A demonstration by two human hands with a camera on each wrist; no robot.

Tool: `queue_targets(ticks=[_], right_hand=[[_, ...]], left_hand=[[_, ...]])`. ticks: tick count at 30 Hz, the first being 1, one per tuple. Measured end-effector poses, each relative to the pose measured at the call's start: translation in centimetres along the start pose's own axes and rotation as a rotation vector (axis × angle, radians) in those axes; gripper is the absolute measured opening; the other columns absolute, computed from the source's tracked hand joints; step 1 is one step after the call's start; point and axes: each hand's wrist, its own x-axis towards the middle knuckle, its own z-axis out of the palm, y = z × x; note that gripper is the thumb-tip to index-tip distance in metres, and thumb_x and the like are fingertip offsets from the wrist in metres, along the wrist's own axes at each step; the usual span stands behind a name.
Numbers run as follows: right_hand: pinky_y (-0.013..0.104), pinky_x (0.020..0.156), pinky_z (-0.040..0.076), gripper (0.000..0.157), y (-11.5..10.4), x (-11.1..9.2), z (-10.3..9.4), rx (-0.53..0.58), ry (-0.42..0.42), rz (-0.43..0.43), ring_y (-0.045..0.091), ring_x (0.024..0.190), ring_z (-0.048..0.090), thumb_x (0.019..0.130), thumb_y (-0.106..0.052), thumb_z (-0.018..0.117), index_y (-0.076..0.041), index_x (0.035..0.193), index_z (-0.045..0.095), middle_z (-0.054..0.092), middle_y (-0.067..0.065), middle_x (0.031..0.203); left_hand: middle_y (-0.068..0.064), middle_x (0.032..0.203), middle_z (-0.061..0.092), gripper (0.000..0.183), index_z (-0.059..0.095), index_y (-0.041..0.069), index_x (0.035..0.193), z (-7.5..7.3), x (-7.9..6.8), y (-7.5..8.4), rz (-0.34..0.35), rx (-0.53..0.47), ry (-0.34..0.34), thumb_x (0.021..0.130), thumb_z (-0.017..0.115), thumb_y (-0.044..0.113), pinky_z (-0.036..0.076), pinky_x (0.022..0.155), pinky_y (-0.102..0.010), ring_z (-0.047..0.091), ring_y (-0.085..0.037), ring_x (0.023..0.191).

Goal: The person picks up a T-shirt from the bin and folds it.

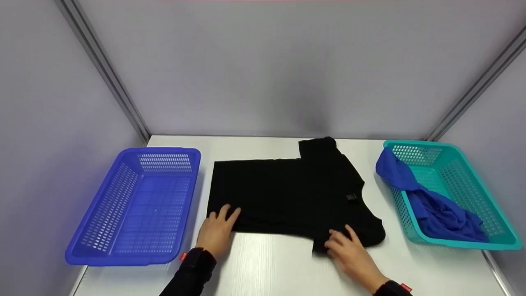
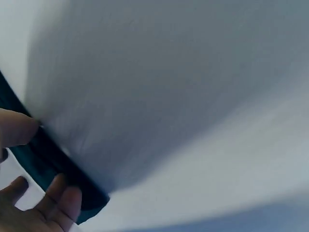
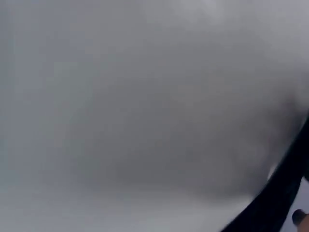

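White tabletop [image 1: 271, 263] carries your black shirt [image 1: 287, 193] between two baskets. Your left hand [image 1: 216, 231] presses flat on its near-left corner; your right hand [image 1: 349, 250] pinches its near-right sleeve.

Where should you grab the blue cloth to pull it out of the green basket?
Probably the bunched end of the blue cloth that hangs over the left rim of the green basket. It sticks up above the edge, so fingers coming from the table side can pinch it. The rest lies low inside, behind the walls.
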Motion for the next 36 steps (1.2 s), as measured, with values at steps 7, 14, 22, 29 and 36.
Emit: queue_targets(ticks=[7,14,22,29,36], right_hand=[[0.016,0.091,0.047,0.017,-0.5,3.0,-3.9,0.554,0.323,0.486,0.016,0.104,0.066,0.099,0.008,0.058,0.007,0.115,0.063,0.071,0.008,0.111],[0.024,0.072,0.045,0.019,-0.5,4.4,-5.6,0.644,0.203,0.747,0.008,0.076,0.055,0.11,-0.008,0.048,0.006,0.121,0.053,0.056,-0.003,0.082],[0.04,0.066,0.04,0.037,0.7,3.0,-2.7,-0.092,0.134,0.463,0.026,0.071,0.051,0.092,0.0,0.074,0.001,0.124,0.055,0.054,0.01,0.088],[0.044,0.072,0.047,0.048,-0.8,-0.1,0.0,-0.262,-0.078,0.169,0.029,0.089,0.055,0.088,-0.042,0.079,-0.004,0.113,0.063,0.055,0.009,0.1],[0.051,0.087,0.053,0.03,-0.7,-2.2,0.5,-0.285,-0.038,0.132,0.033,0.096,0.063,0.08,-0.013,0.078,-0.004,0.105,0.064,0.062,0.011,0.101]], left_hand=[[-0.018,0.112,0.06,0.065,0.059,0.014,0.145,-0.5,0.0,0.1,-0.042,-0.01,-0.031,0.084,0.082,0.014,0.051,0.066,-0.046,0.055,-0.034,0.086],[-0.021,0.116,0.055,0.041,0.066,0.01,0.128,-1.5,0.4,1.1,-0.098,-0.117,-0.083,0.092,0.078,0.024,0.05,0.075,-0.053,0.052,-0.039,0.098],[-0.017,0.114,0.065,0.03,0.06,0.004,0.112,-1.4,1.1,0.9,-0.022,-0.023,-0.025,0.087,0.078,0.005,0.05,0.092,-0.056,0.059,-0.043,0.115],[-0.011,0.09,0.065,0.012,0.05,0.008,0.094,-2.7,1.7,1.0,-0.004,-0.126,0.211,0.095,0.061,0.012,0.054,0.089,-0.048,0.066,-0.034,0.098],[0.004,0.07,0.04,0.008,0.051,0.008,0.096,-4.1,1.4,1.1,0.068,-0.16,0.333,0.097,0.059,0.008,0.037,0.049,-0.026,0.042,-0.012,0.058]])
